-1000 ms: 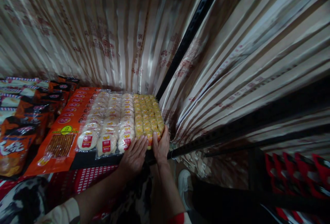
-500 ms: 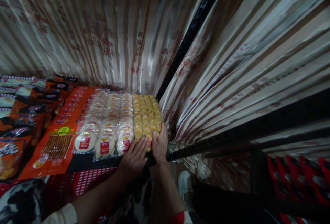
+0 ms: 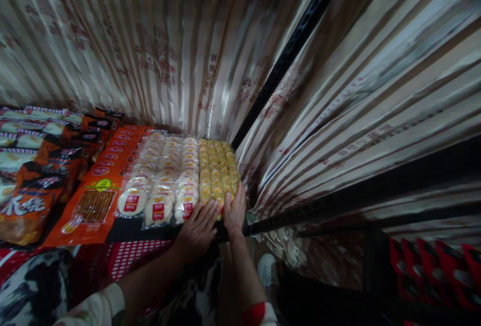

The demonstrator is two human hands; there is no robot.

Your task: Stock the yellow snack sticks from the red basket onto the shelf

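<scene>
Small yellow-wrapped snacks [image 3: 218, 166] stand in tight rows at the right end of the shelf. My left hand [image 3: 199, 223] lies with outstretched fingers against the front of these rows. At their front right corner, my right hand [image 3: 235, 210] rests with its fingers stretched along the side. Neither hand wraps round a packet. Just left of the yellow rows are clear-wrapped white rice crackers [image 3: 158, 211] with red labels, in several rows. Beside those, orange bags of brown snack sticks [image 3: 92, 211] lie overlapped in a column.
More orange snack bags [image 3: 32, 211] fill the shelf's left end. Pale striped curtains [image 3: 169, 50] hang behind, crossed by a black metal post [image 3: 285, 60]. Below the shelf edge is a red plastic basket [image 3: 131, 256]. Red packages [image 3: 432, 271] sit low at the right.
The view has shifted slightly, so the shelf appears a little further right and more orange bags show at left. Both hands stay against the yellow snacks.
</scene>
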